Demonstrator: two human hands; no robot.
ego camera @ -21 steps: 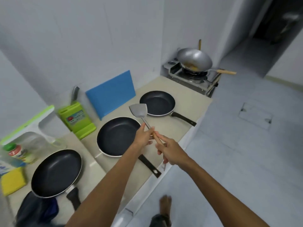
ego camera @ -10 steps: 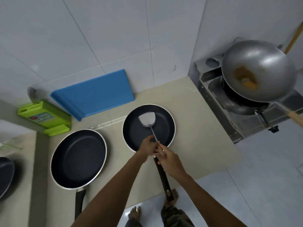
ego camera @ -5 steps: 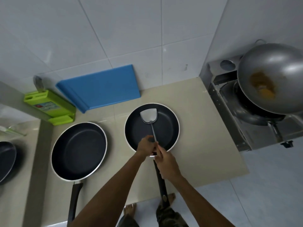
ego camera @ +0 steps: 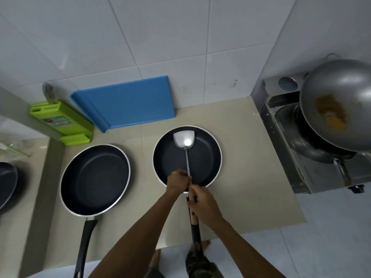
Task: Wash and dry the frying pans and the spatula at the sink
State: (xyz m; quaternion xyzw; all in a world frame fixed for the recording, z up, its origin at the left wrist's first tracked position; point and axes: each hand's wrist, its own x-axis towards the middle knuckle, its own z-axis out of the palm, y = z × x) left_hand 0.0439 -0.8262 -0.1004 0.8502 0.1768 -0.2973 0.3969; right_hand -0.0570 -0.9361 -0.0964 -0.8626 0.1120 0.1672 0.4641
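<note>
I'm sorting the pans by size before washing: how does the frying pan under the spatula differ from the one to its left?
The frying pan under the spatula looks smaller than the left frying pan. The spatula is over the former, with the left hand and right hand gripping its handle; the left pan is empty and untouched. The left pan's handle shows fully; the other's is partly hidden by the hands. Both are black with pale rims, on the counter.

beige stone desk (ego camera: 247, 169) against a white tiled wall

three black non-stick frying pans sit on it: a small one (ego camera: 204, 163) at centre, a larger one (ego camera: 94, 179) to its left, a third (ego camera: 7, 182) cut off at the left edge. a blue plastic cutting board (ego camera: 128, 101) and a green knife block (ego camera: 62, 123) stand at the back.
</note>
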